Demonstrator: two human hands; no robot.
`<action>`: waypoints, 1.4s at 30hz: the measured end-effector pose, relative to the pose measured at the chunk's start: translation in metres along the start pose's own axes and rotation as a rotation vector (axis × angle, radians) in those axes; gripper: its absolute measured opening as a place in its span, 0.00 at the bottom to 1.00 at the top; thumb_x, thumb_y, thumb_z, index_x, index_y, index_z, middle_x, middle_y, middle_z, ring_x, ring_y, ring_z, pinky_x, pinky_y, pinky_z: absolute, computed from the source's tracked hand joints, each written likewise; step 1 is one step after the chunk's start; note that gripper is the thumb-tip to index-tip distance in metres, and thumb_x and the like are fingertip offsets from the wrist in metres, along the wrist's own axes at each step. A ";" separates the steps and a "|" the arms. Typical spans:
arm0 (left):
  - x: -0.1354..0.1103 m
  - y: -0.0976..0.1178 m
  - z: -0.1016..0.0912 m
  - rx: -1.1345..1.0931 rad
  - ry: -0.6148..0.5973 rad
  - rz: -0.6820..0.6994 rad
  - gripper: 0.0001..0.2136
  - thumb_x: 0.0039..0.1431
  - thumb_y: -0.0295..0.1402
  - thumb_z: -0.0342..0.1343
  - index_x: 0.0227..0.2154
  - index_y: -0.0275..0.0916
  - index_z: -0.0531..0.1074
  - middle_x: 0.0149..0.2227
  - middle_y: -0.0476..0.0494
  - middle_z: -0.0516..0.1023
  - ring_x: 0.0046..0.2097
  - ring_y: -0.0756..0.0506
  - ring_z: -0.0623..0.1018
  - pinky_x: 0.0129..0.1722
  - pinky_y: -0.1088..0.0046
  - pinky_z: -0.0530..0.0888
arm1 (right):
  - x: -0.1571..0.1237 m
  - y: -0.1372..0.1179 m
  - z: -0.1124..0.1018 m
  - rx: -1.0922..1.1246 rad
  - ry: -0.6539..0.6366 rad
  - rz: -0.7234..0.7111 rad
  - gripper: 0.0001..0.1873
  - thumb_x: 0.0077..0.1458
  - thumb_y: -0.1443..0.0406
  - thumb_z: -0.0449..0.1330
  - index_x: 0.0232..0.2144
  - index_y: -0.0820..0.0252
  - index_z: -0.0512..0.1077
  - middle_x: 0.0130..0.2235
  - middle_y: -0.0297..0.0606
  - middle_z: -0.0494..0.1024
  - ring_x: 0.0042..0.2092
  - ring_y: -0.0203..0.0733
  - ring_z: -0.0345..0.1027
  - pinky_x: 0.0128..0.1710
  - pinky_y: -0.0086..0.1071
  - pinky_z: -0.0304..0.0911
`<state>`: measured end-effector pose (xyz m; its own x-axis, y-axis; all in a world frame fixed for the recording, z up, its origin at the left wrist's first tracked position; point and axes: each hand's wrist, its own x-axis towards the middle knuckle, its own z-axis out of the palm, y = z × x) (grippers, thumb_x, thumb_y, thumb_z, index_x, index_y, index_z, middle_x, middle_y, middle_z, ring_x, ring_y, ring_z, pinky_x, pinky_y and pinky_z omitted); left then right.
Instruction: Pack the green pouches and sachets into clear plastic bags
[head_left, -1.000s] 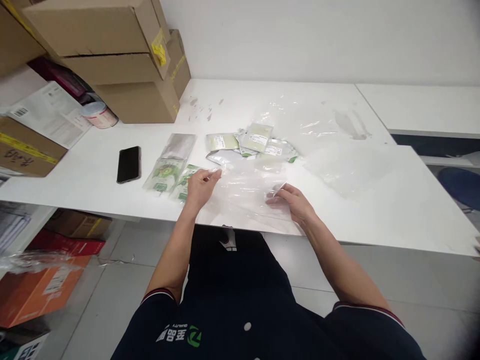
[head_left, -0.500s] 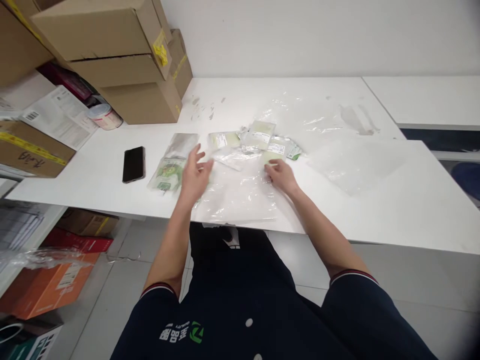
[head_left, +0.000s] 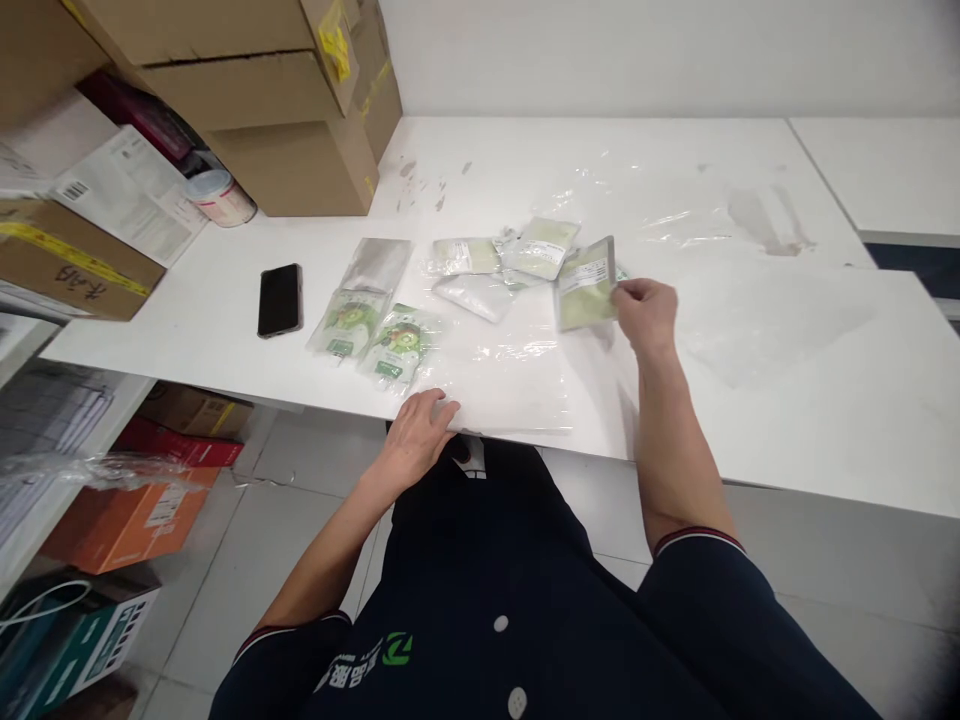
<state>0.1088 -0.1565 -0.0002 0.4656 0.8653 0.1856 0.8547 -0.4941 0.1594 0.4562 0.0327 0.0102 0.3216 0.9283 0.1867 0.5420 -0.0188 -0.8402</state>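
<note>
In the head view my right hand [head_left: 646,312] pinches the right edge of a flat pale-green packet [head_left: 586,292] with a white label, tilted up off the table. My left hand [head_left: 421,428] rests at the table's front edge, fingers loosely stretched over the near left corner of a clear plastic bag [head_left: 510,385] that lies flat. Beyond the bag are another green packet [head_left: 541,248], a labelled packet [head_left: 465,255] and a crumpled clear wrapper [head_left: 480,295]. Left of the bag lie two wrapped packets with green print, one packet [head_left: 400,345] nearer me and one packet [head_left: 351,322] farther left.
A black phone [head_left: 280,300] lies on the white table [head_left: 750,410] at left. Cardboard boxes [head_left: 300,150] and a round tin [head_left: 220,197] stand behind it. Clear plastic film [head_left: 772,310] spreads at right. Shelves with an orange box [head_left: 135,520] are below left.
My right hand has moved right and lifted a green packet. My left hand has drawn back to the table's front edge, leaving a green-printed packet visible beside the bag. The camera view has shifted.
</note>
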 end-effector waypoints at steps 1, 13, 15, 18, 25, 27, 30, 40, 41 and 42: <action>-0.003 -0.002 0.001 -0.003 0.018 0.027 0.13 0.64 0.27 0.51 0.51 0.41 0.68 0.52 0.33 0.70 0.55 0.36 0.72 0.53 0.53 0.73 | -0.004 -0.005 -0.011 -0.085 0.078 -0.037 0.09 0.51 0.66 0.55 0.34 0.61 0.73 0.34 0.41 0.73 0.41 0.49 0.69 0.49 0.49 0.64; -0.012 0.011 0.023 0.089 0.211 0.075 0.15 0.61 0.28 0.57 0.50 0.45 0.69 0.53 0.34 0.72 0.62 0.32 0.68 0.60 0.40 0.64 | -0.079 -0.066 -0.036 0.297 -0.382 -0.189 0.08 0.59 0.58 0.59 0.36 0.54 0.74 0.26 0.30 0.70 0.25 0.34 0.61 0.25 0.30 0.62; -0.011 0.018 0.031 0.086 0.240 0.078 0.14 0.61 0.29 0.57 0.49 0.45 0.69 0.52 0.35 0.72 0.61 0.34 0.69 0.60 0.41 0.64 | -0.082 -0.059 -0.022 0.243 -0.608 -0.169 0.09 0.58 0.57 0.59 0.35 0.55 0.75 0.27 0.31 0.72 0.27 0.35 0.63 0.25 0.30 0.61; -0.010 0.025 0.042 0.075 0.267 0.051 0.10 0.61 0.30 0.57 0.45 0.45 0.69 0.49 0.39 0.74 0.59 0.37 0.72 0.60 0.42 0.64 | -0.084 -0.046 -0.004 0.135 -0.817 -0.185 0.10 0.58 0.58 0.57 0.34 0.56 0.75 0.31 0.34 0.76 0.32 0.37 0.66 0.30 0.32 0.62; -0.009 0.022 0.058 -0.016 0.312 0.055 0.08 0.61 0.24 0.55 0.40 0.43 0.71 0.44 0.42 0.75 0.56 0.41 0.75 0.59 0.48 0.69 | -0.083 -0.031 0.017 -0.044 -0.847 -0.285 0.13 0.60 0.59 0.51 0.37 0.55 0.74 0.35 0.37 0.77 0.36 0.42 0.67 0.37 0.37 0.61; -0.010 0.018 0.058 -0.055 0.304 0.074 0.09 0.62 0.23 0.54 0.40 0.43 0.72 0.44 0.41 0.76 0.56 0.41 0.75 0.59 0.49 0.69 | -0.081 -0.030 0.020 -0.089 -0.840 -0.319 0.14 0.62 0.59 0.50 0.39 0.55 0.74 0.36 0.38 0.78 0.37 0.43 0.68 0.39 0.38 0.61; -0.010 0.011 0.056 -0.123 0.243 0.090 0.10 0.63 0.24 0.53 0.44 0.44 0.72 0.45 0.41 0.76 0.57 0.41 0.74 0.59 0.50 0.71 | -0.076 -0.025 0.025 -0.167 -0.801 -0.381 0.15 0.63 0.61 0.48 0.41 0.55 0.74 0.40 0.40 0.79 0.41 0.47 0.69 0.42 0.41 0.62; -0.002 0.012 0.042 -0.119 0.212 0.118 0.14 0.66 0.30 0.51 0.53 0.43 0.71 0.44 0.38 0.78 0.52 0.39 0.78 0.53 0.54 0.75 | -0.077 -0.017 0.033 -0.269 -0.536 -0.566 0.16 0.62 0.56 0.55 0.47 0.54 0.77 0.50 0.49 0.71 0.52 0.57 0.63 0.51 0.54 0.62; 0.000 0.013 0.042 -0.105 0.218 0.114 0.13 0.66 0.29 0.51 0.52 0.43 0.71 0.43 0.38 0.79 0.51 0.40 0.78 0.51 0.55 0.75 | -0.078 -0.017 0.027 -0.222 -0.518 -0.561 0.17 0.62 0.55 0.55 0.48 0.53 0.76 0.52 0.48 0.71 0.54 0.57 0.63 0.54 0.55 0.61; 0.001 0.014 0.041 -0.093 0.227 0.111 0.13 0.66 0.28 0.50 0.51 0.43 0.72 0.43 0.38 0.79 0.50 0.40 0.78 0.49 0.57 0.75 | -0.080 -0.016 0.018 -0.160 -0.534 -0.546 0.18 0.63 0.55 0.54 0.49 0.53 0.76 0.53 0.47 0.71 0.55 0.56 0.63 0.56 0.55 0.59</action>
<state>0.1302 -0.1591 -0.0381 0.4834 0.7694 0.4176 0.7714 -0.5999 0.2124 0.4074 -0.0345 -0.0002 -0.4185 0.8737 0.2482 0.6343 0.4767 -0.6086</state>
